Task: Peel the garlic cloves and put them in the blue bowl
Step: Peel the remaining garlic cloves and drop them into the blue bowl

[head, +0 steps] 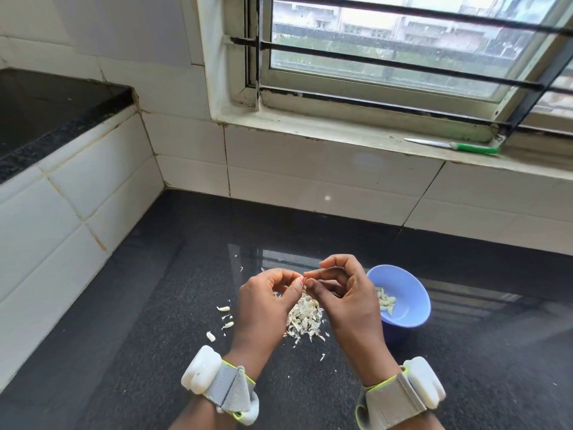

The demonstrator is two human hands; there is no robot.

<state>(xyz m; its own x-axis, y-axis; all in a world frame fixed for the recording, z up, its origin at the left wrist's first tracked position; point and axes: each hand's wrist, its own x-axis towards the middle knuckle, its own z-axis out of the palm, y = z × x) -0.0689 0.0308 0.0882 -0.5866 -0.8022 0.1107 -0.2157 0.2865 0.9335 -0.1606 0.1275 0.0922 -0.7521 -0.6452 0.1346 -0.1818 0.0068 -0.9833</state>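
Both hands meet above peel pile (305, 319) on black tabletop (155, 352); left hand (263, 308) and right hand (347, 299) pinch something small between fingertips. Blue bowl (406, 299) right holds peeled cloves (385, 301). Knife (455, 145) on windowsill.

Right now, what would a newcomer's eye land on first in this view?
The left hand and right hand, raised together at centre over a heap of pale papery garlic skins on the black stone counter. Just right sits the round blue plastic bowl holding peeled cloves; a green-handled knife lies on the windowsill.
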